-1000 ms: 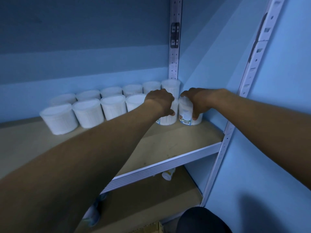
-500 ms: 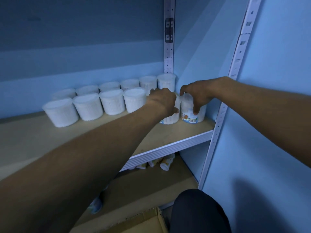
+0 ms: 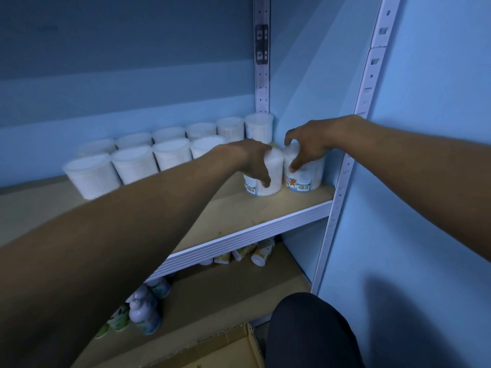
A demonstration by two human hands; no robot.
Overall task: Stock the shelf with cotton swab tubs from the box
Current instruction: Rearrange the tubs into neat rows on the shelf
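Two rows of white cotton swab tubs (image 3: 134, 166) stand along the back of the wooden shelf (image 3: 233, 211). At the right end of the front row, two labelled tubs stand side by side on the board. My left hand (image 3: 253, 162) is wrapped around the left tub (image 3: 275, 179) from its left side. My right hand (image 3: 309, 146) lies over the top of the right tub (image 3: 305, 179), which has a bear label and a barcode; the thumb presses its front and the index finger is raised. A corner of the cardboard box (image 3: 228, 349) shows at the bottom.
A white slotted upright (image 3: 342, 181) and the blue side wall close off the shelf on the right. On the lower shelf lie small bottles (image 3: 261, 253) and several pump bottles (image 3: 144, 312). My dark-clothed knee (image 3: 310, 330) is at the bottom right.
Both hands have stayed on the two right-hand tubs, which are still on the board. My right index finger has lifted off its tub. The view has tilted down, showing more of the lower shelf and box.
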